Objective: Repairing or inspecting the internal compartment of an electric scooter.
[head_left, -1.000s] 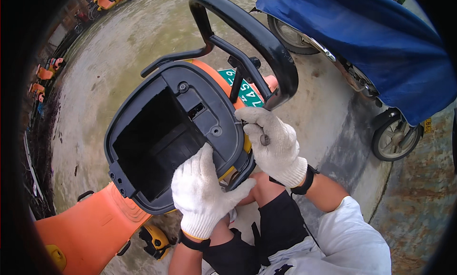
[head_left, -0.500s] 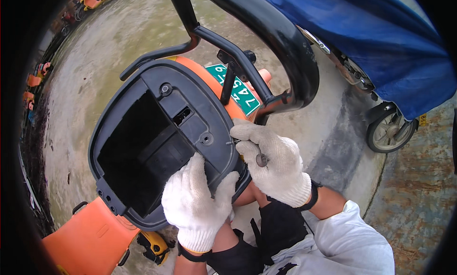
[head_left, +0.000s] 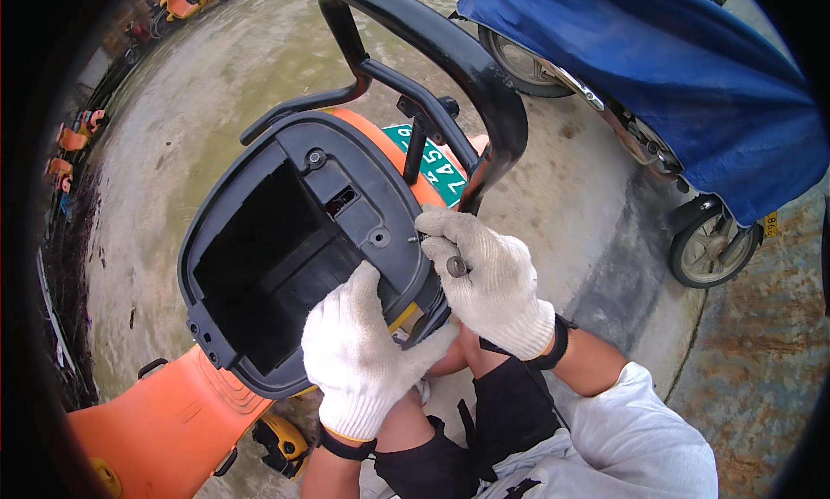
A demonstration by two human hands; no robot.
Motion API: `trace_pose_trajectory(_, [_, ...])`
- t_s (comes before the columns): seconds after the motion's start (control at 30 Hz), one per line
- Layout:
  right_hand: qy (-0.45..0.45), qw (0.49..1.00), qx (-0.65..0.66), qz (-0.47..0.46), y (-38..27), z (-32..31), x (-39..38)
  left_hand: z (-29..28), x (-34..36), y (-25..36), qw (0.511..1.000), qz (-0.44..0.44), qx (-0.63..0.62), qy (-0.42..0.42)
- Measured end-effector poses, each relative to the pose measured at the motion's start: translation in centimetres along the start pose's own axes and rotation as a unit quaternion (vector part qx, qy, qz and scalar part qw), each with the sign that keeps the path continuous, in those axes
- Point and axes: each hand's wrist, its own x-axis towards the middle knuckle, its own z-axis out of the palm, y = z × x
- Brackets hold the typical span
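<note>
A black open storage box (head_left: 201,261) with a dark interior sits on an orange and yellow scooter, under a curved black tubular rail (head_left: 501,93). My white-gloved left hand (head_left: 359,352) grips the box's near rim, fingers at the inner side and thumb stretched along the outside. My gloved right hand (head_left: 488,287), at the box's right end, has bent fingers closed on a small round-headed bolt (head_left: 457,266), its shank mostly hidden at the rim. A green plate (head_left: 445,179) shows behind the box.
At right stands a motorbike under a blue cover (head_left: 657,84), its front wheel (head_left: 711,253) showing. An orange scooter seat (head_left: 160,417) and a small yellow-black object (head_left: 277,443) are lower left. More orange scooters (head_left: 186,2) line the far left. My bare knees are just below the box.
The view and box shifted left, then partly back. My left thumb drew up half a second ago and is stretched out again. My right hand stays at the rim with the bolt.
</note>
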Motion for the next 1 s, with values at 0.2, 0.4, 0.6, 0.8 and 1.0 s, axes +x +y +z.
trace_pose_trajectory(0.2, [0.007,1.0,0.004,-0.01,0.5,0.0,-0.2,0.0,0.0,0.4,0.999,-0.027,0.032,-0.004])
trace_pose_trajectory(0.4, [-0.014,1.0,-0.006,0.015,0.2,-0.6,0.0,-0.2,0.2,0.6,0.999,-0.027,0.039,-0.01])
trace_pose_trajectory(0.6, [-0.008,1.0,0.018,0.019,0.5,-0.2,0.2,0.9,0.0,-0.4,0.982,-0.146,-0.016,0.118])
trace_pose_trajectory(0.8, [-0.027,0.999,0.006,0.037,0.2,-0.7,0.7,-0.1,0.2,0.6,0.993,-0.106,0.009,0.048])
trace_pose_trajectory(1.0, [-0.015,0.999,0.001,0.035,0.8,-0.7,0.1,0.5,0.5,1.1,0.984,-0.153,0.093,-0.015])
